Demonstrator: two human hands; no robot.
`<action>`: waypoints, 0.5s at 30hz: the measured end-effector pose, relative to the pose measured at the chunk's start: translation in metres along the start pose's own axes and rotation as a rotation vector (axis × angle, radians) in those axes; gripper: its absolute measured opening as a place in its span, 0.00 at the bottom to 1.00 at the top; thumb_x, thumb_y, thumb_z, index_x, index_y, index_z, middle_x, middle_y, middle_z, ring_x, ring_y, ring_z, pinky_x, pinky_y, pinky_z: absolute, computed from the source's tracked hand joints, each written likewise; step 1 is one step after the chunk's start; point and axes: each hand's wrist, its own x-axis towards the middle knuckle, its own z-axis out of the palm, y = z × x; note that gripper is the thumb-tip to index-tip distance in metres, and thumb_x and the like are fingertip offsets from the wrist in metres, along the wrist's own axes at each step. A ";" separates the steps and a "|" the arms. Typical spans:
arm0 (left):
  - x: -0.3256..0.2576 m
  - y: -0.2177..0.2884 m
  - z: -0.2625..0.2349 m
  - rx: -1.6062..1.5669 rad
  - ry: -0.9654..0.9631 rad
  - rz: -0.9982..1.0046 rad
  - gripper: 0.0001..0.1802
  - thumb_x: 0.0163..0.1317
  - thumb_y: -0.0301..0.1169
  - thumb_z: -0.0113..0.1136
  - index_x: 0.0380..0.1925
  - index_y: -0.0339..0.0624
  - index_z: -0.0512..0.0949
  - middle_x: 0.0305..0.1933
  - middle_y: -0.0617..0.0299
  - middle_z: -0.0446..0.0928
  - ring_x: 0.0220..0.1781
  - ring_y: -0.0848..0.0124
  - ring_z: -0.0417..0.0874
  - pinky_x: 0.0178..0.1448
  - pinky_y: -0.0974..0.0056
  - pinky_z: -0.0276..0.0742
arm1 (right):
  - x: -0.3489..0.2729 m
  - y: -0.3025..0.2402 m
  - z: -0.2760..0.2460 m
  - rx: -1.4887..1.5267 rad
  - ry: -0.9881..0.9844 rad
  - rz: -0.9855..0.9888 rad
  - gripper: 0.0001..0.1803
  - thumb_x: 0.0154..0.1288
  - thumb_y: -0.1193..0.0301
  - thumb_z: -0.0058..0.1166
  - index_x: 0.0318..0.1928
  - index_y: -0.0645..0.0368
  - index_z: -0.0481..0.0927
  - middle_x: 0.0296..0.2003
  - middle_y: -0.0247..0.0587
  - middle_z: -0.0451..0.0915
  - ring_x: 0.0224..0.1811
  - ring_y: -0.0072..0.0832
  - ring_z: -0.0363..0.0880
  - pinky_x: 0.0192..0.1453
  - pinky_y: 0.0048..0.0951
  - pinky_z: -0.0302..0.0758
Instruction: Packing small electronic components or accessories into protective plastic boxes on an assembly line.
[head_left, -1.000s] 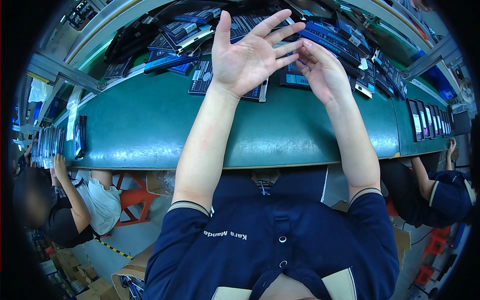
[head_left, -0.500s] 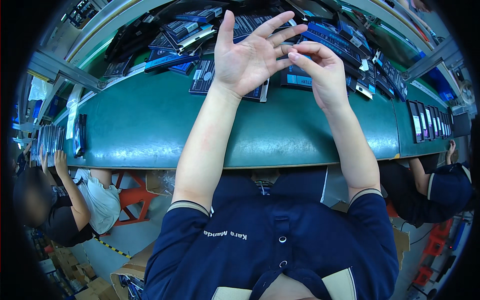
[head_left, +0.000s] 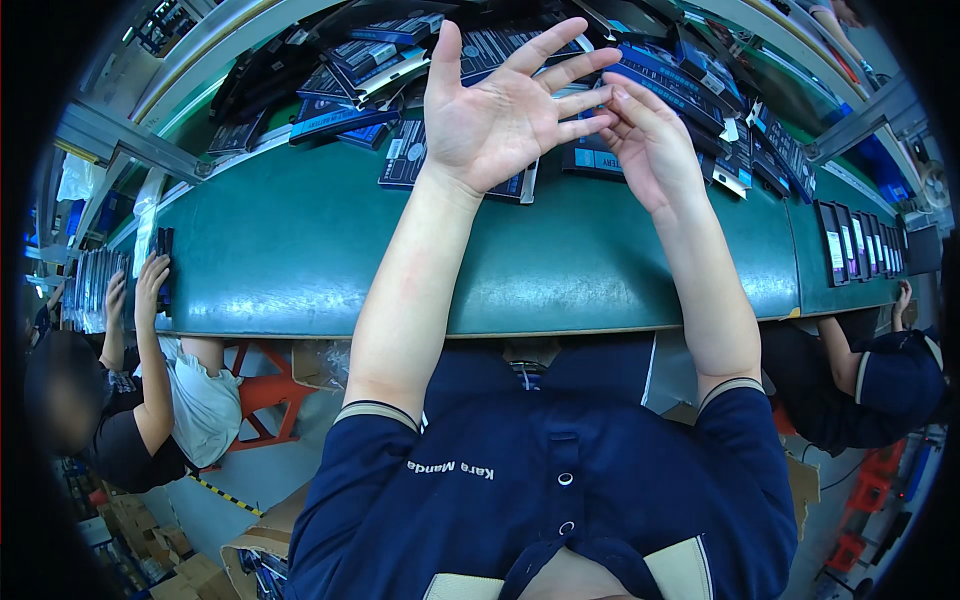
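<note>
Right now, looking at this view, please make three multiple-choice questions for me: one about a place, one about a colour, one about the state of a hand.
1. Where does the pile of dark flat packages lie?
A. On the far side of the belt, beyond the hands
B. On the floor under the belt
C. In the person's lap

2. What colour is the conveyor belt?
A. Red
B. Green
C. White

3. How is the left hand held?
A. Closed in a fist
B. Flat on the belt, palm down
C. Raised, palm open, fingers spread

Answers:
1. A, the packages lie heaped past both hands on the belt's far part.
2. B, the bare surface near the person is green.
3. C, the palm faces the camera with fingers apart, and the right hand touches its fingertips.
</note>
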 end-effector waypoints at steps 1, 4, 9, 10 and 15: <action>0.003 0.001 -0.004 -0.038 -0.130 -0.012 0.54 0.61 0.75 0.32 0.74 0.45 0.56 0.76 0.40 0.56 0.76 0.45 0.58 0.78 0.40 0.46 | 0.002 0.001 -0.002 0.031 -0.033 0.064 0.14 0.69 0.69 0.59 0.52 0.60 0.80 0.41 0.35 0.83 0.44 0.21 0.80 0.49 0.25 0.75; -0.001 0.001 0.001 -0.073 -0.144 -0.009 0.54 0.61 0.75 0.32 0.74 0.45 0.56 0.76 0.40 0.55 0.76 0.43 0.56 0.78 0.39 0.45 | 0.004 0.004 -0.005 0.040 -0.077 0.094 0.13 0.69 0.69 0.59 0.51 0.59 0.81 0.41 0.33 0.83 0.43 0.20 0.80 0.48 0.24 0.75; -0.003 0.001 -0.005 -0.055 -0.147 0.005 0.54 0.61 0.76 0.32 0.75 0.46 0.56 0.77 0.40 0.53 0.77 0.42 0.53 0.79 0.39 0.42 | 0.001 0.006 0.001 -0.127 -0.066 -0.040 0.12 0.69 0.68 0.60 0.50 0.58 0.82 0.42 0.32 0.83 0.42 0.19 0.80 0.46 0.20 0.74; -0.004 -0.001 0.000 -0.019 -0.037 0.011 0.55 0.61 0.76 0.29 0.74 0.44 0.58 0.74 0.38 0.56 0.75 0.45 0.59 0.77 0.41 0.49 | 0.001 0.006 0.002 -0.169 -0.058 -0.071 0.12 0.68 0.68 0.60 0.49 0.59 0.82 0.42 0.32 0.83 0.42 0.18 0.80 0.47 0.20 0.73; -0.003 -0.004 0.005 0.133 0.092 0.035 0.56 0.61 0.77 0.26 0.73 0.41 0.59 0.72 0.36 0.59 0.73 0.47 0.63 0.75 0.42 0.56 | -0.004 0.002 0.011 -0.260 -0.044 -0.185 0.12 0.66 0.71 0.62 0.48 0.63 0.82 0.40 0.34 0.83 0.42 0.17 0.80 0.49 0.19 0.73</action>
